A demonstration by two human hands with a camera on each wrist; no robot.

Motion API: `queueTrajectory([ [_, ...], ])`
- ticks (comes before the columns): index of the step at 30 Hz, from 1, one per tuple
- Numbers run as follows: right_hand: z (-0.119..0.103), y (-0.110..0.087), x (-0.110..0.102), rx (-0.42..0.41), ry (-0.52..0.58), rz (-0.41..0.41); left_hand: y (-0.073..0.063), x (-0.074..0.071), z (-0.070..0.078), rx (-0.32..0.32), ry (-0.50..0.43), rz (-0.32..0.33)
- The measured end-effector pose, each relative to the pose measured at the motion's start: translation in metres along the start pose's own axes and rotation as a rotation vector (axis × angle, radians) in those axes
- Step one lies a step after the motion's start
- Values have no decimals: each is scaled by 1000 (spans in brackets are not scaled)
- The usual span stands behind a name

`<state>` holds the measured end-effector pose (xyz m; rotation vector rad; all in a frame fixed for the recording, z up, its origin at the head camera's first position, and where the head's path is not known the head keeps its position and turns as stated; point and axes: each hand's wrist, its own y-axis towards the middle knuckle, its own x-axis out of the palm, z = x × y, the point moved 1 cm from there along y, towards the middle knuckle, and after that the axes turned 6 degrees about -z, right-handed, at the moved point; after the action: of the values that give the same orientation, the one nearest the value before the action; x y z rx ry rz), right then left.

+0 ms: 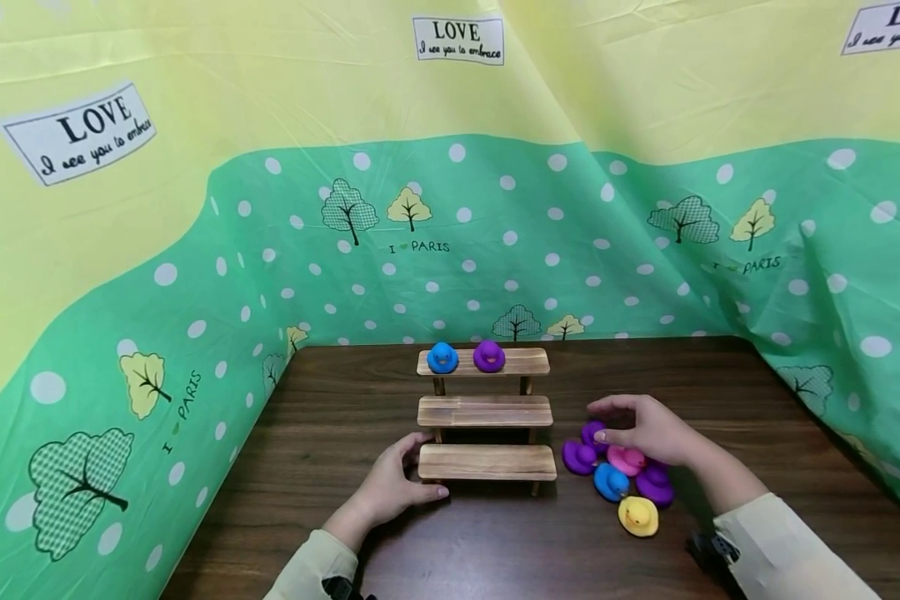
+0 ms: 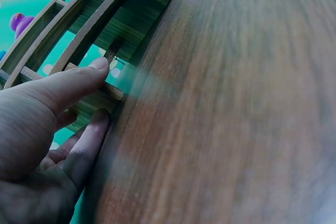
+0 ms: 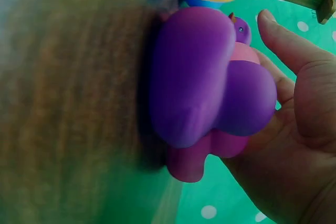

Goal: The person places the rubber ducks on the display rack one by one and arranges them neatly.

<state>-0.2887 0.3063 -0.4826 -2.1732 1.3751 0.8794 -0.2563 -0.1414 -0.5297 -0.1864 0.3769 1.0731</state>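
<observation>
A three-tier wooden display stand (image 1: 487,462) stands on the dark table. My left hand (image 1: 393,483) holds its lower left end, the thumb in front and the fingers behind; in the left wrist view the thumb lies by a leg of the stand (image 2: 100,22). Over a cluster of rubber ducks hovers my right hand (image 1: 648,429), its thumb and fingers spread apart. Beneath and beside it lie several purple ducks (image 1: 579,457), a pink duck (image 1: 626,460), a blue duck (image 1: 611,482) and a yellow duck (image 1: 637,517). In the right wrist view a large purple duck (image 3: 191,77) partly hides that hand's fingers.
On the top tier sit a blue duck (image 1: 442,358) at the left and a purple duck (image 1: 489,357) near the middle. A green and yellow printed cloth (image 1: 435,283) hangs behind and at both sides of the brown wooden table (image 1: 330,408).
</observation>
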Motion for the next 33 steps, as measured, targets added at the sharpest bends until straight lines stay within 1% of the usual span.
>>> queueTrajectory([
  [12,9,-3,5,8,26,-2,0,0,-2,3,16,5],
  [22,7,-3,7,28,-15,2,1,0,-4,0,37,-6],
  [28,10,-2,6,21,-28,12,1,0,-4,-2,25,-2],
  [33,9,-2,7,4,-9,13,1,1,-4,7,18,6],
])
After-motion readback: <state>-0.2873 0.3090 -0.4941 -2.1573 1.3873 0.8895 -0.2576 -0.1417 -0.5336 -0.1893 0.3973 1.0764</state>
